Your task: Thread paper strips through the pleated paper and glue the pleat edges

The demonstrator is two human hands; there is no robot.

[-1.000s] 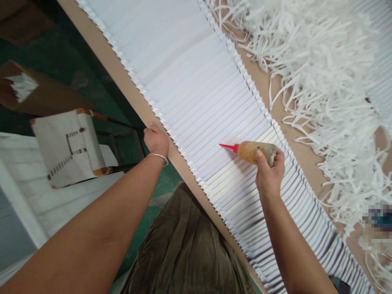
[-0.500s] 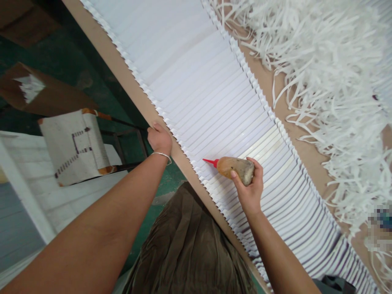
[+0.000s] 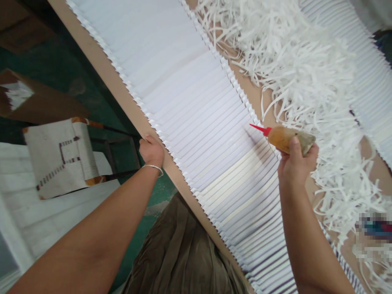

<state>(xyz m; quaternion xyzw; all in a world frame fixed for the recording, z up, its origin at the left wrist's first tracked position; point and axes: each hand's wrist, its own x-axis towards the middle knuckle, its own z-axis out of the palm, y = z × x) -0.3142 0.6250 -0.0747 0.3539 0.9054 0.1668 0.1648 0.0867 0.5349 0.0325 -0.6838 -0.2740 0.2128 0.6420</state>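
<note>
No text, label, brand, number or sign can be read.
</note>
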